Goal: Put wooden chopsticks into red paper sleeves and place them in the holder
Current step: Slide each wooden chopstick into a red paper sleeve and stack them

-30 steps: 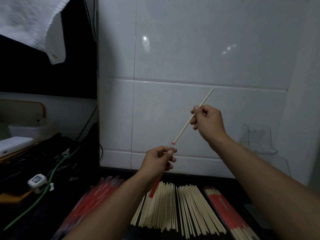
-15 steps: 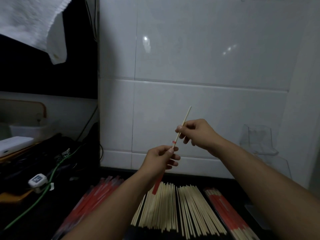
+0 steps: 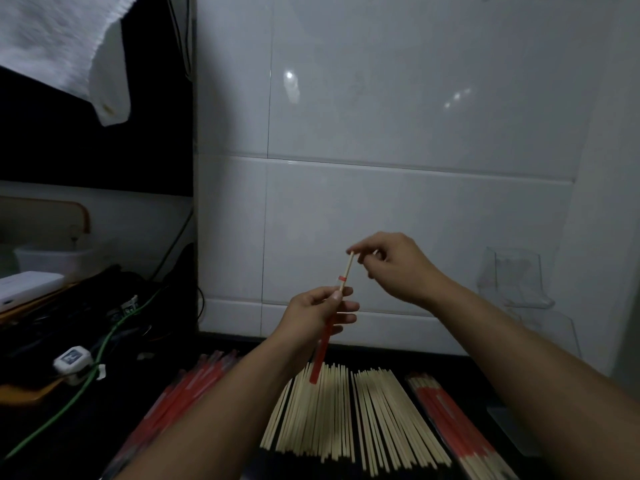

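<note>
My left hand (image 3: 320,311) grips a red paper sleeve (image 3: 321,353) that hangs down below the fist. A wooden chopstick (image 3: 347,270) sticks up out of the sleeve's top. My right hand (image 3: 393,265) pinches the chopstick's upper tip with thumb and forefinger. Loose bare chopsticks (image 3: 349,415) lie fanned on the dark counter below. A pile of red sleeves (image 3: 188,386) lies at the left, and sleeved chopsticks (image 3: 450,417) lie at the right. A clear plastic holder (image 3: 512,278) stands against the white tiled wall at the right.
A green cable (image 3: 86,379) and a small white device (image 3: 72,360) lie on dark clutter at the left. A white towel (image 3: 62,43) hangs at the upper left. A white box (image 3: 27,285) sits at the far left edge.
My right hand has moved down and left, pushing the chopstick deeper into the sleeve; only a short length now shows above my left hand. My left hand has stayed nearly still.
</note>
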`<state>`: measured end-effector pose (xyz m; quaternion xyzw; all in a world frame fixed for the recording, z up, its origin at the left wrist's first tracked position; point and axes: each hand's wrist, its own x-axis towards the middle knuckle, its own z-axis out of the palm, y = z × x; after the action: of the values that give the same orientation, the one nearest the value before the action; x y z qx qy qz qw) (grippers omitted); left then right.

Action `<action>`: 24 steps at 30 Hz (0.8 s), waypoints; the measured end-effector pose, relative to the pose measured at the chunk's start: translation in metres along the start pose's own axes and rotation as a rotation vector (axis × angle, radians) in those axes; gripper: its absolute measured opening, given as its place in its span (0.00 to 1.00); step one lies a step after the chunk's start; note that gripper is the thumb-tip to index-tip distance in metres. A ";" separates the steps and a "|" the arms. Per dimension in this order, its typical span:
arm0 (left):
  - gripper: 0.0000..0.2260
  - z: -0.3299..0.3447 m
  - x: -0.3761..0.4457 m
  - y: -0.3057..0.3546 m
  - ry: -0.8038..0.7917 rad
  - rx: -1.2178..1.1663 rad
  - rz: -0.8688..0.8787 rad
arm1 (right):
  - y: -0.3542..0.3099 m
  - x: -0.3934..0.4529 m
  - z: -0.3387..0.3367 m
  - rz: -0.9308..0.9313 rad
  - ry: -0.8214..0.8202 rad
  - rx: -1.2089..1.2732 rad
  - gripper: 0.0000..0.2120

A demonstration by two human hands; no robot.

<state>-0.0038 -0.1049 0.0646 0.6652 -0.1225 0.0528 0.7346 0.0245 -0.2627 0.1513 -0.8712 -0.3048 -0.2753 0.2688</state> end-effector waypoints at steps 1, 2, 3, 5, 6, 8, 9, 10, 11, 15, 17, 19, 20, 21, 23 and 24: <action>0.12 0.000 0.000 0.000 -0.001 -0.003 -0.001 | 0.001 -0.004 0.004 -0.025 -0.033 -0.050 0.16; 0.11 0.001 0.000 0.000 -0.001 -0.004 -0.002 | 0.002 -0.008 0.008 -0.050 -0.076 -0.092 0.17; 0.11 0.001 0.000 -0.001 0.003 -0.001 -0.002 | 0.003 -0.013 0.013 -0.071 -0.119 -0.131 0.18; 0.11 0.000 0.000 -0.003 0.017 0.015 -0.008 | 0.005 -0.022 0.022 -0.081 -0.188 -0.189 0.21; 0.11 0.000 -0.001 -0.004 0.025 0.021 -0.014 | 0.006 -0.025 0.026 -0.071 -0.197 -0.193 0.22; 0.11 -0.001 -0.003 -0.007 0.039 0.022 -0.023 | 0.011 -0.030 0.030 -0.030 -0.150 -0.172 0.23; 0.11 -0.002 -0.004 -0.008 0.045 0.021 -0.025 | 0.014 -0.033 0.031 0.009 -0.117 -0.162 0.24; 0.11 -0.003 -0.004 -0.009 0.052 0.021 -0.026 | 0.018 -0.036 0.031 0.056 -0.105 -0.160 0.24; 0.11 -0.004 -0.004 -0.009 0.058 0.025 -0.026 | 0.021 -0.042 0.034 0.109 -0.132 -0.171 0.24; 0.11 -0.005 -0.001 -0.006 0.084 0.053 -0.009 | 0.024 -0.079 0.060 0.302 -0.533 -0.304 0.27; 0.12 -0.003 0.000 -0.006 0.085 0.060 0.002 | 0.021 -0.096 0.072 0.361 -0.733 -0.354 0.28; 0.12 -0.002 0.001 -0.007 0.086 0.073 0.007 | 0.022 -0.104 0.080 0.387 -0.850 -0.341 0.27; 0.12 -0.002 0.001 -0.007 0.090 0.075 0.007 | 0.023 -0.106 0.083 0.405 -0.876 -0.323 0.27; 0.12 -0.002 0.000 -0.008 0.097 0.076 0.007 | 0.025 -0.107 0.087 0.432 -0.887 -0.310 0.27; 0.11 -0.002 0.000 -0.009 0.109 0.074 0.009 | 0.027 -0.109 0.093 0.464 -0.906 -0.304 0.29; 0.11 -0.002 0.000 -0.009 0.113 0.073 0.013 | 0.027 -0.110 0.096 0.461 -0.914 -0.307 0.29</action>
<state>-0.0010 -0.1036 0.0555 0.6866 -0.0831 0.0992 0.7154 0.0002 -0.2619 0.0048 -0.9760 -0.1476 0.1570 0.0314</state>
